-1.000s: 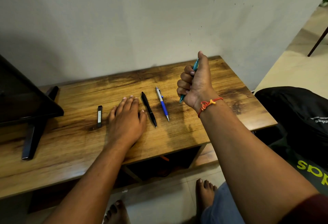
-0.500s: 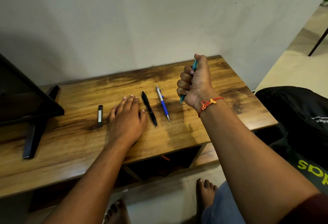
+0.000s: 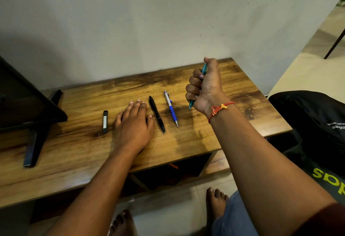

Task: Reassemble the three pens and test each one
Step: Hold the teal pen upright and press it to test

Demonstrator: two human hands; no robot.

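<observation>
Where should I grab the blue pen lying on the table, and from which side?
Pinch the blue pen mid-barrel, from straight above, probably. It lies flat on the table, tip toward you, with the black pen close on its left.

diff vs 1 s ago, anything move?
The right hand bent its thumb down over the top end of the teal pen it grips; the fist barely shifted. Unchanged: left hand flat on the table, black pen and blue pen lying beside it, small black case.
</observation>
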